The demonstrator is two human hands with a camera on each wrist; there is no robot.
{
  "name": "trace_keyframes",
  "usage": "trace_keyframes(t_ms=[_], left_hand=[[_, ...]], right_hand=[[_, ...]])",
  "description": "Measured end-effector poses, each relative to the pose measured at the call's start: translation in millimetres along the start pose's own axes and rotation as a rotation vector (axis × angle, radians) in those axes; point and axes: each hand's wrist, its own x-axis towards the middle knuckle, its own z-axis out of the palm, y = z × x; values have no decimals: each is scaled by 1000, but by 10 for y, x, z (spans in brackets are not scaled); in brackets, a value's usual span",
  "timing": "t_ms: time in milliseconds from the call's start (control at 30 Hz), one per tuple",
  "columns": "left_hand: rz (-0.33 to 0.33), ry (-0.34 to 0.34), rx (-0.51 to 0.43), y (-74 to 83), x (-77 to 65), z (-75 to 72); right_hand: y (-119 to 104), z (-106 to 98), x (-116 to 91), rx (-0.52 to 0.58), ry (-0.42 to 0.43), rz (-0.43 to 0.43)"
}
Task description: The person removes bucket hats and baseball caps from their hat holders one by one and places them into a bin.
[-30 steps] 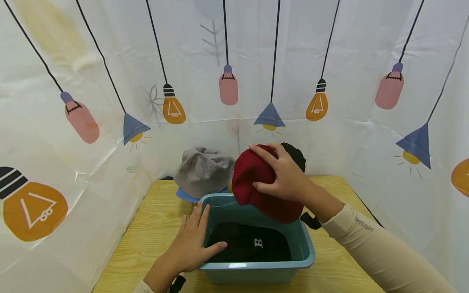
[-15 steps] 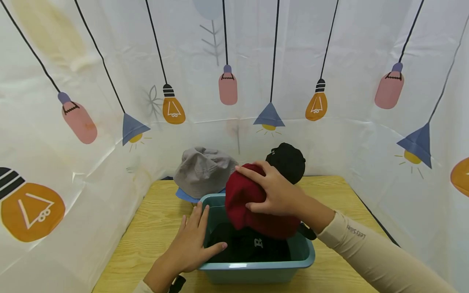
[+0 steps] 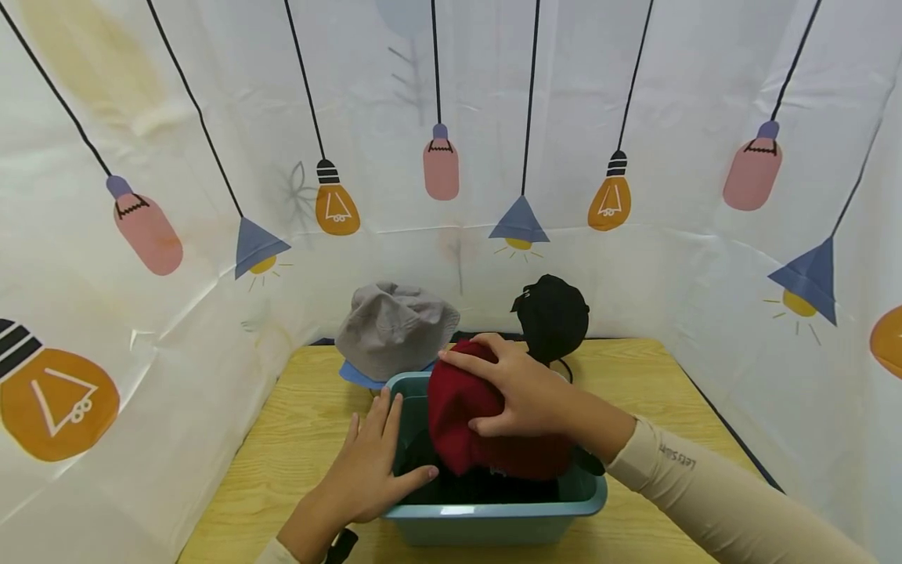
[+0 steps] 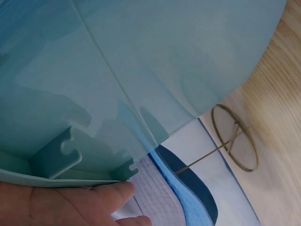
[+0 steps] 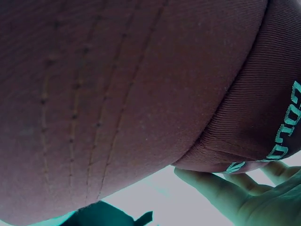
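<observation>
My right hand (image 3: pixel 524 392) grips a red cap (image 3: pixel 458 407) by its crown and holds it low inside the light blue plastic basin (image 3: pixel 493 511). In the right wrist view, the cap's stitched brim (image 5: pixel 117 103) fills most of the picture, and my fingers (image 5: pixel 211 186) press the crown near its embroidered letters. Beneath it a black cap (image 3: pixel 486 491) lies in the basin, largely covered; whether the two touch is hidden. My left hand (image 3: pixel 373 462) rests on the basin's left rim, fingers extended and thumb over the inside.
Behind the basin, a grey bucket hat (image 3: pixel 395 333) sits above a blue brim (image 3: pixel 359 374). A black cap (image 3: pixel 553 317) is propped up at the back right. A wire stand base (image 4: pixel 235 136) stands on the wooden table (image 3: pixel 282 462). A printed sheet (image 3: pixel 395 258) surrounds the table.
My right hand has lowered the red cap down and slightly left into the basin, covering more of the black cap there. The back black cap is now uncovered. My left hand stays put.
</observation>
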Motion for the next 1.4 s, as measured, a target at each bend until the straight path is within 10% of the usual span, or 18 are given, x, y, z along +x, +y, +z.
trace_keyframes(t_ms=[1400], left_hand=[[-42, -1, 47, 2, 273, -95]], right_hand=[[-12, 606, -2, 39, -383, -25]])
